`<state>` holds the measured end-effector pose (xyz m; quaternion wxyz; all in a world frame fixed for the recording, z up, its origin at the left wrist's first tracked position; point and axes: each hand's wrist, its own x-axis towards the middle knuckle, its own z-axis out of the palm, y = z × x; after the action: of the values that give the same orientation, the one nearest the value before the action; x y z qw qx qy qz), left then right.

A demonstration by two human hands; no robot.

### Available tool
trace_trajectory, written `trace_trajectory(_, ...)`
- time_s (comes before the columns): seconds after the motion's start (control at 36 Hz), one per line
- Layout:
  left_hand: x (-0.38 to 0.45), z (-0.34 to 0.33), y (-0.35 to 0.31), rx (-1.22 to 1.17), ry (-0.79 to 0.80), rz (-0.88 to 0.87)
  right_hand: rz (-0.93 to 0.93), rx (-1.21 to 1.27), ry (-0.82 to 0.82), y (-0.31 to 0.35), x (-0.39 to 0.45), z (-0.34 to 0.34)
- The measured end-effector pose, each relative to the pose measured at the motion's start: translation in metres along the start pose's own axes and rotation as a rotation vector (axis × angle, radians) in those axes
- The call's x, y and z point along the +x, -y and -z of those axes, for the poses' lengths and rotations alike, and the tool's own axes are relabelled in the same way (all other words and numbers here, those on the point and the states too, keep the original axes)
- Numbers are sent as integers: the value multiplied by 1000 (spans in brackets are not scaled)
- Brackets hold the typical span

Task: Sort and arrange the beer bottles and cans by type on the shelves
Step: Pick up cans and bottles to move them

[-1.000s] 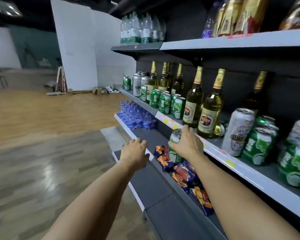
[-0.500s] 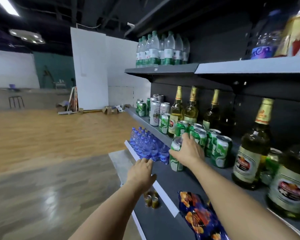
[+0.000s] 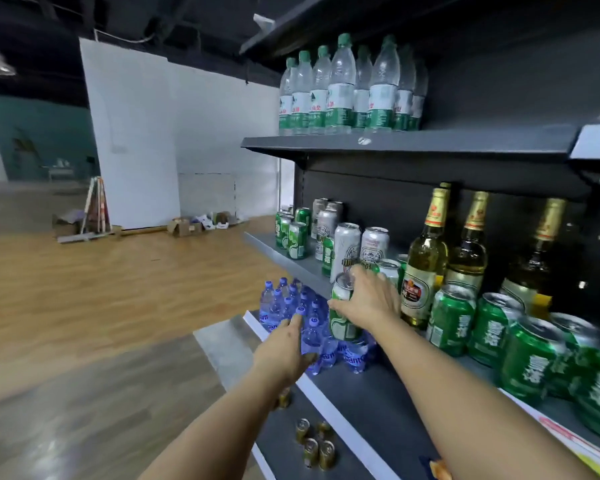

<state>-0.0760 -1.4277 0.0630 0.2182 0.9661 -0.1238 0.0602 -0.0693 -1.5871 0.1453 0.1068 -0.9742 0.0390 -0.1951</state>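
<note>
— Right hand (image 3: 368, 299) grip?
— Grasping a green can (image 3: 342, 320) — fingers curled round its upper part, can upright, held out in front of the middle shelf (image 3: 291, 259), just off its front edge and above the blue water bottles (image 3: 291, 306).

— Left hand (image 3: 284, 348)?
— Released, fingers loosely extended, holding nothing. It hovered over the lower shelf edge (image 3: 326, 400), fingertips close to the blue bottle caps; couldn't tell whether they touched.

— What sat on the middle shelf?
— Far end: a cluster of green cans (image 3: 291, 233) with silver cans behind. Nearer: two tall silver cans (image 3: 359, 249), just behind the held can. Then three gold-foil beer bottles (image 3: 426, 268) standing upright, and near the camera a bunch of green cans (image 3: 489, 327) in front of them — types mixed.

— Top shelf?
— Clear water bottles with green labels (image 3: 340, 95), grouped tight.

— Anything lower?
— Small gold cans (image 3: 314, 445) on the bottom shelf, near the left forearm. Wood floor (image 3: 101, 289) beyond, white wall panel (image 3: 136, 133) at the back.
</note>
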Motion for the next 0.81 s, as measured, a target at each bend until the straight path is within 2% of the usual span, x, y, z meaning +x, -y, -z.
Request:
trace_trajectory(0.36,169,7,9,-584,-86,-57,46,7,16,35,143,-50)
trace_trajectory(0.44,206,13,18,-555,-156,-35,37,16,14,43,171,-58)
trace_trajectory(0.58,258,24,30,-473,-151,-87,42,-126,-18,49,210,-65)
trace_trajectory(0.81,324,20,48,-512,-51,-39,125,-370,-270,55,243,-75)
